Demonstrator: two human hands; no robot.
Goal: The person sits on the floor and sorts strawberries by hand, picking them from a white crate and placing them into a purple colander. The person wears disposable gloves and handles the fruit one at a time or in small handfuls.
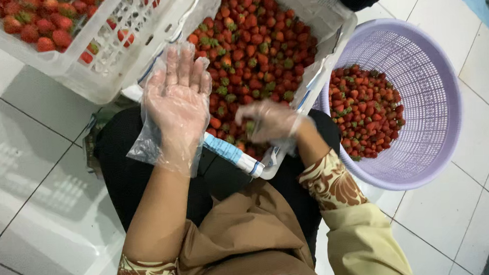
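Left hand raised flat over the lap, fingers spread and straight, gripping nothing, loosely covered by a clear plastic glove hanging baggy past the wrist. Right hand also gloved in thin plastic, lowered into the near edge of the white crate, fingers curled among the strawberries; blurred, so cannot tell whether closed on a berry or merely touching. Crate lined with white sheeting, tilted against the knees, heaped with red berries, many with green caps. Just right of it, on the pale tiled floor, a round lilac basket with perforated walls, partly filled with more strawberries. At top left, a second white slatted crate with berries, close beside the first. Brown patterned sleeves and dark trousers below
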